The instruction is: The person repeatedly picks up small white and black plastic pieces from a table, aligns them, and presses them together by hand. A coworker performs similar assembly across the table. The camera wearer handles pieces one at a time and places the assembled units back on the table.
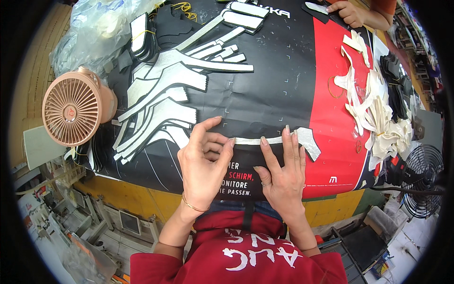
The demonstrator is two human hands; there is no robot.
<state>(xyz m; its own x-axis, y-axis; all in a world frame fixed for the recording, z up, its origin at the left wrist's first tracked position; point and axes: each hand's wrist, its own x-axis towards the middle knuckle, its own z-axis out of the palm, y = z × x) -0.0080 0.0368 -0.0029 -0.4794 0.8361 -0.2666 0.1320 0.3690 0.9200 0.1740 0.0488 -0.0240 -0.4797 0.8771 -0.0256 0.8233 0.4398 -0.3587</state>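
A white cut piece (308, 142) with a long narrow strip and a wide, jagged-edged end lies across the black mat in front of me. My left hand (204, 158) pinches the strip's left tip between thumb and fingers, its index finger raised away. My right hand (285, 176) is flat with fingers stretched, its fingertips on the strip near the wide end; it grips nothing. Left of my left hand, overlapping white pieces with dark edges (165, 116) are spread in a fan, several with the same jagged end.
A pink fan (72, 111) stands at the left by a clear plastic bag (101, 35). On the mat's red part (326, 94), cream pieces (378, 128) pile up beside dark ones (395, 80). A black fan (423, 173) is at right. Another person's hand (347, 12) holds a white piece at the far edge.
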